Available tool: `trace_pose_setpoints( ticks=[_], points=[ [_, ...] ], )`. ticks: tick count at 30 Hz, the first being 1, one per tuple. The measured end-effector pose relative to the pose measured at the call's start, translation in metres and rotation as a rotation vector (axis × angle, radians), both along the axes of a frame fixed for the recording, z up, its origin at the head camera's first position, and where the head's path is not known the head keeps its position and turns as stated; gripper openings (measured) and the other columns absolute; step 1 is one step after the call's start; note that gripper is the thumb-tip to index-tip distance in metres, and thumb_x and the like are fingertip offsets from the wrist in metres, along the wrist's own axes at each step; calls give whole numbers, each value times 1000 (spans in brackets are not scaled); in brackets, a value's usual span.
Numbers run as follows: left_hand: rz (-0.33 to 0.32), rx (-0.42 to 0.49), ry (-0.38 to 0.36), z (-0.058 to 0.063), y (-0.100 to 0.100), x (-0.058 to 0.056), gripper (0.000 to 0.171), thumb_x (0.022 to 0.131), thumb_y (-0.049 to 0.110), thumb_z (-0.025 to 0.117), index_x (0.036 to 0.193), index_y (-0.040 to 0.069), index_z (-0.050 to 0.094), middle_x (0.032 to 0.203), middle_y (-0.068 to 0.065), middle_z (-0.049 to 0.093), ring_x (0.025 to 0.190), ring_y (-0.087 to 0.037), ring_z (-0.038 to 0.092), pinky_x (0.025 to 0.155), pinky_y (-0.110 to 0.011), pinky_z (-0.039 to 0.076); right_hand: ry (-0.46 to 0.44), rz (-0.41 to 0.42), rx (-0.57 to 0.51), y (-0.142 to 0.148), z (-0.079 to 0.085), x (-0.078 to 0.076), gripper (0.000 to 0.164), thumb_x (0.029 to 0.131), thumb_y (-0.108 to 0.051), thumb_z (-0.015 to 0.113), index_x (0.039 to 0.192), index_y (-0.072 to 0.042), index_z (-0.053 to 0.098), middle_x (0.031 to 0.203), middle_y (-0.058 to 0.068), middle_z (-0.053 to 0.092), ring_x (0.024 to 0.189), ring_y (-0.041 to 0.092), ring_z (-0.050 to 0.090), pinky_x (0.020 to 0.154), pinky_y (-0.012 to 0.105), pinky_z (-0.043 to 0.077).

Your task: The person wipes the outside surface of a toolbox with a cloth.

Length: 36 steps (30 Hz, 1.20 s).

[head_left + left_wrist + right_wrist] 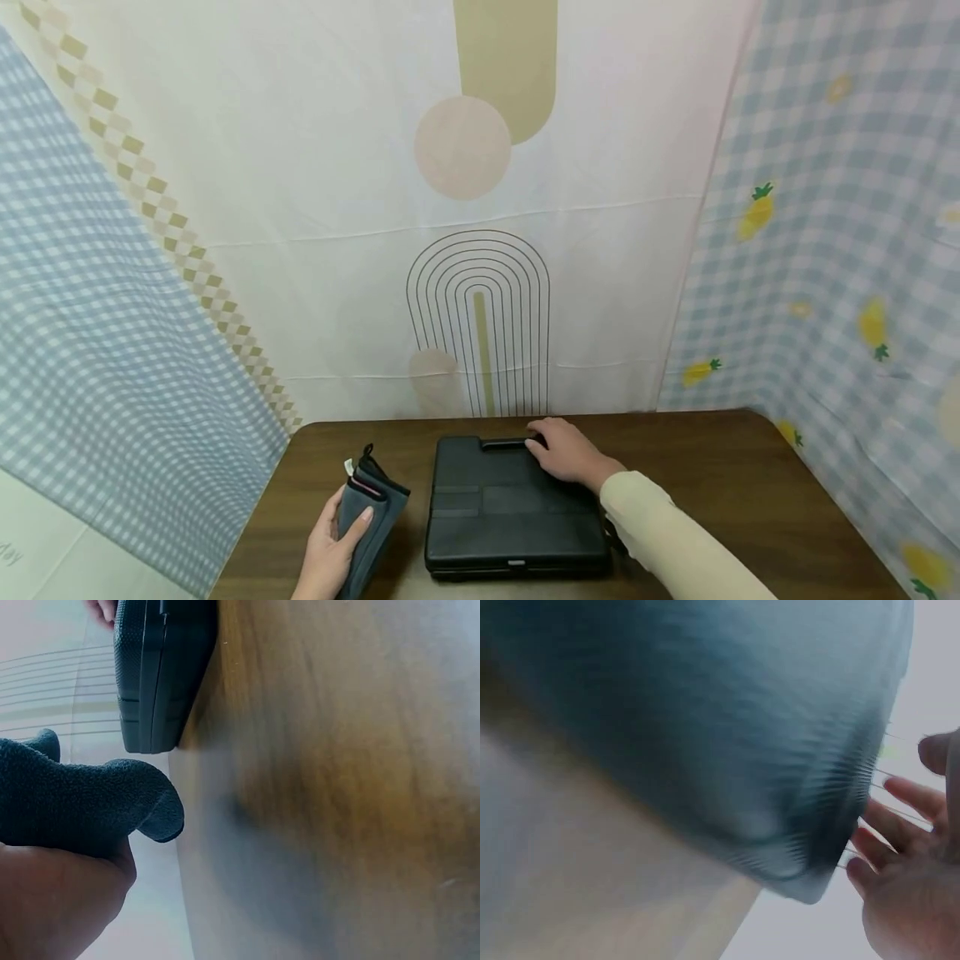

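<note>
A black hard plastic case (517,512) lies flat and closed on the table, its handle (504,444) on the far side. My left hand (330,550) grips a folded grey cloth (381,527) with black edging and a small loop, held up left of the case. In the left wrist view, the fuzzy cloth (82,802) bends over beside the case's corner. My right hand (566,454) is at the case's far right corner, near the handle. The right wrist view shows its fingers (892,825) loosely extended along the case's edge.
The brown wooden table (712,500) extends on both sides of the case. Behind it hangs a white patterned cloth (337,317), with blue checked cloths at the left (112,317) and right (795,275).
</note>
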State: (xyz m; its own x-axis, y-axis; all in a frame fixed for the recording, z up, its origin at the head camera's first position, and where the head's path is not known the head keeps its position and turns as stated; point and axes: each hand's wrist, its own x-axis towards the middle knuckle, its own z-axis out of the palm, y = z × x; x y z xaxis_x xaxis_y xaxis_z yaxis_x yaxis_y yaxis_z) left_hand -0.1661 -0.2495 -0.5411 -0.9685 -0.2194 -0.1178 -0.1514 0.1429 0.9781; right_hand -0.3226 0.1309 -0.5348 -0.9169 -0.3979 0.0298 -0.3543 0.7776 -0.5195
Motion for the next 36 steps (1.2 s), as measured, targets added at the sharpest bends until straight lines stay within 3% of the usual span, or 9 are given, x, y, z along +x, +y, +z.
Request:
trace_pose_setpoints(
  ticks=[5, 10, 23, 26, 27, 29, 31, 34, 36],
  points=[
    [24, 49, -9, -2, -4, 7, 74, 107, 21, 67, 166, 5, 27, 131, -16, 72, 90, -6, 75, 77, -33, 65, -181, -9, -29, -18, 10, -19, 46, 113, -31, 55, 151, -6, 59, 148, 13, 66, 135, 34, 64, 113, 55, 52],
    [41, 83, -10, -4, -6, 9, 75, 107, 20, 67, 166, 6, 25, 117, 0, 76, 88, -8, 76, 75, -35, 65, -247, 38, 97, -30, 16, -31, 43, 111, -24, 55, 147, -3, 62, 146, 16, 66, 134, 35, 65, 112, 54, 53],
    [59, 67, -17, -3, 0, 8, 75, 107, 22, 67, 167, 6, 25, 123, -6, 74, 89, -5, 74, 76, -33, 65, -350, 53, 157, -36, 18, -45, 41, 100, -7, 56, 137, 0, 69, 140, 17, 70, 112, 25, 67, 98, 45, 57],
    [53, 65, -17, -4, 1, 9, 75, 107, 23, 67, 167, 6, 25, 122, -7, 75, 88, -6, 75, 75, -34, 65, -385, 67, 154, -34, 16, -51, 27, 98, -5, 55, 112, 0, 77, 104, 8, 73, 82, 19, 60, 77, 37, 54],
    [48, 63, -11, -4, 1, 10, 75, 107, 22, 67, 166, 4, 24, 120, -6, 76, 88, -7, 75, 75, -35, 65, -369, 100, 156, -30, 2, -62, 23, 98, -7, 55, 105, -3, 77, 91, 3, 69, 72, 15, 54, 70, 34, 50],
    [50, 69, -14, -4, 0, 10, 75, 107, 21, 67, 166, 6, 25, 115, -2, 76, 86, -8, 76, 74, -36, 65, -392, 113, 155, -30, 1, -63, 23, 98, -4, 53, 79, -7, 68, 68, -1, 49, 59, 14, 36, 59, 31, 36],
    [49, 73, -10, -5, -1, 11, 74, 107, 20, 66, 167, 5, 24, 113, -1, 76, 86, -9, 76, 73, -36, 65, -398, 128, 165, -30, 0, -64, 35, 98, -2, 51, 64, -13, 51, 59, -3, 31, 55, 13, 23, 55, 30, 26],
    [48, 73, -12, -4, -2, 11, 75, 107, 20, 66, 167, 6, 24, 117, -2, 76, 86, -7, 75, 74, -34, 65, -390, 120, 195, -33, 15, -52, 47, 97, 3, 52, 58, -18, 38, 55, -5, 25, 53, 12, 19, 53, 28, 21],
    [46, 64, -13, -3, -2, 10, 75, 108, 20, 66, 167, 4, 23, 121, -5, 75, 87, -6, 75, 75, -33, 65, -356, 130, 210, -31, 18, -51, 46, 98, 2, 55, 58, -17, 43, 56, -5, 28, 53, 11, 21, 53, 27, 22]
  ],
)
